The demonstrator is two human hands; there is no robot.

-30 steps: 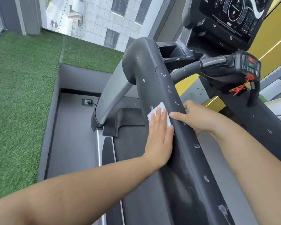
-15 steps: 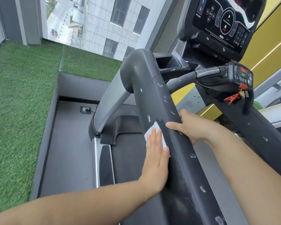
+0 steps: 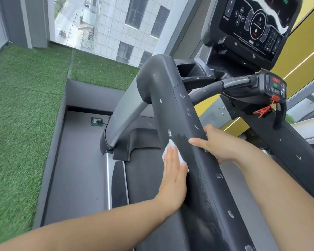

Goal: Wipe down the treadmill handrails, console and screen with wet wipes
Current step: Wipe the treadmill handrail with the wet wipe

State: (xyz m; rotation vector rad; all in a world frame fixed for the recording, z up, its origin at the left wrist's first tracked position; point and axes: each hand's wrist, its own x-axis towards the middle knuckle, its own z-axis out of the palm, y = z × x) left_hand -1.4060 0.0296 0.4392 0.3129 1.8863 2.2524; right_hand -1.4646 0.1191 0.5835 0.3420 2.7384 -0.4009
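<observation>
Handrail wiping looks to be the step in hand. The person's left hand lies flat, fingers straight and close together. It presses a small white wet wipe against the outer flank of the broad dark-grey plastic left handrail, roughly midway along its slope. The right hand steadies the same rail from the other side. Its thumb lies across the top face and its fingers curl round the inner edge, mostly hidden.

A darker, damp-looking patch sits just above the wipe. White flecks dot the rail up toward its bend and also down toward the camera, so this rail seems only partly done. The matching right handrail is flecked too, and a white wavy smear crosses the glossy black console, so both probably remain to be cleaned.

The next move likely calls for firm, flat pressure as the wipe slides up toward the bend and over the top face. The bracing hand would need to shift clear of the path.

Beside the arrow keys at the console's left edge a label appears to read INCLINE. The other print there is too small to read, and no brand shows. A dark control pod on the crossbar has one red and one green button, and a red plastic safety clip hangs beneath it.
</observation>
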